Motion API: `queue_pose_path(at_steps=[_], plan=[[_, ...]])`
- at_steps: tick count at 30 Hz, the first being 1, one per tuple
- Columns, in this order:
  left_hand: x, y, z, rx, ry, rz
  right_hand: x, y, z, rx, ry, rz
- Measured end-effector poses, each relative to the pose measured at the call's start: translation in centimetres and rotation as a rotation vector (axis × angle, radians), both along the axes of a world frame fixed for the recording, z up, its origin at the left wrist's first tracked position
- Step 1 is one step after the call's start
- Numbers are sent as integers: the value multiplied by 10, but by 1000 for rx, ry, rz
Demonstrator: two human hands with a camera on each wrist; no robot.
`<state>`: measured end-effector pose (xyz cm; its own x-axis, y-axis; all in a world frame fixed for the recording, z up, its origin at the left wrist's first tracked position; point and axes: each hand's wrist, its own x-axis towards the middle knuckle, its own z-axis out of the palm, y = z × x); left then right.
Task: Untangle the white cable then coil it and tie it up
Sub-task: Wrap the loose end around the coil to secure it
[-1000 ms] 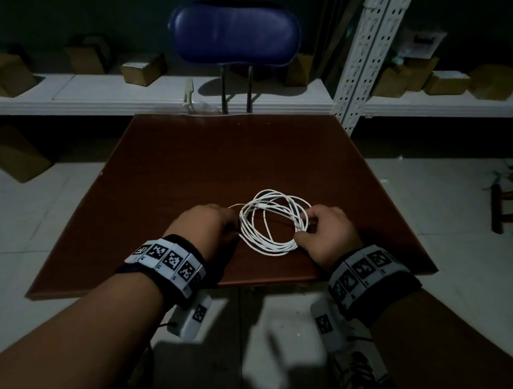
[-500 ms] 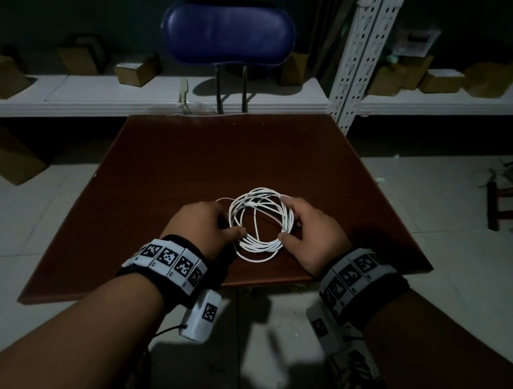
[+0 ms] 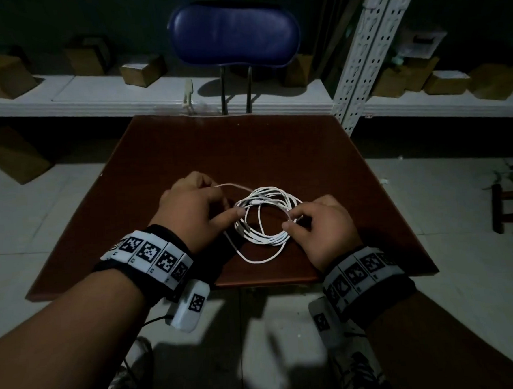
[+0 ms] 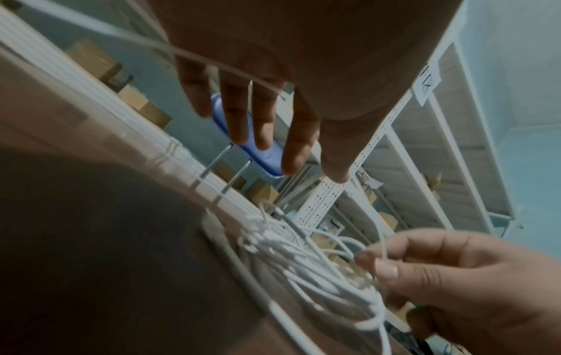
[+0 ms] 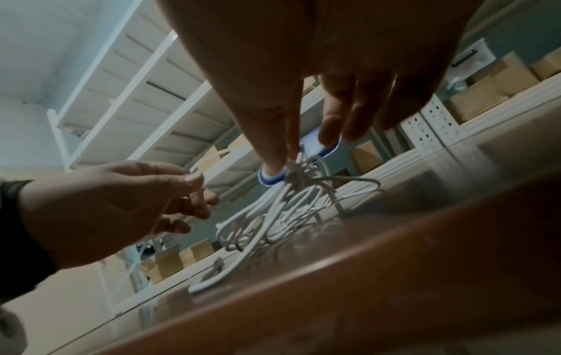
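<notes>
The white cable lies as a loose coil on the brown table, near its front edge, between my hands. My right hand pinches the coil's right side between thumb and forefinger, the other fingers curled. My left hand has a loose strand running up across its fingers, thumb reaching to the coil's left edge; in the left wrist view those fingers look fairly straight, so I cannot tell whether they truly grip the strand.

A dim storeroom: slotted-steel shelving with cardboard boxes at twelve o'clock beyond the tabletop.
</notes>
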<state>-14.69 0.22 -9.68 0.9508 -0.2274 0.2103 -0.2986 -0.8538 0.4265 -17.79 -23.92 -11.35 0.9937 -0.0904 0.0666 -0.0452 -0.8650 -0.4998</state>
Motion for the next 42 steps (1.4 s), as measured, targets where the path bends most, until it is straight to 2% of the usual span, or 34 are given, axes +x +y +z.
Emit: queue_pose_path(at_steps=[5, 11, 13, 16, 18, 23, 29, 33, 42], plan=[[-6, 3, 4, 88, 57, -55, 5, -1, -9, -98, 149, 11], [-21, -14, -6, 401, 21, -185, -1, 9, -2, -134, 237, 99], [-24, -21, -8, 397, -38, -179, -5, 13, 2, -126, 259, 96], [-23, -29, -5, 264, -166, -111, -6, 17, 3, -135, 265, 95], [-20, -32, -5, 229, -190, -102, -4, 16, 3, -150, 284, 84], [-13, -35, -18, 388, -25, -174, -1, 10, 3, -180, 303, 99], [-12, -43, -30, 459, 14, -204, -4, 9, 5, -213, 333, 93], [-13, -41, -30, 510, 177, -122, -6, 7, 10, -239, 387, 39], [-12, -31, -14, 567, 268, 29, -5, 4, 15, -337, 458, -87]])
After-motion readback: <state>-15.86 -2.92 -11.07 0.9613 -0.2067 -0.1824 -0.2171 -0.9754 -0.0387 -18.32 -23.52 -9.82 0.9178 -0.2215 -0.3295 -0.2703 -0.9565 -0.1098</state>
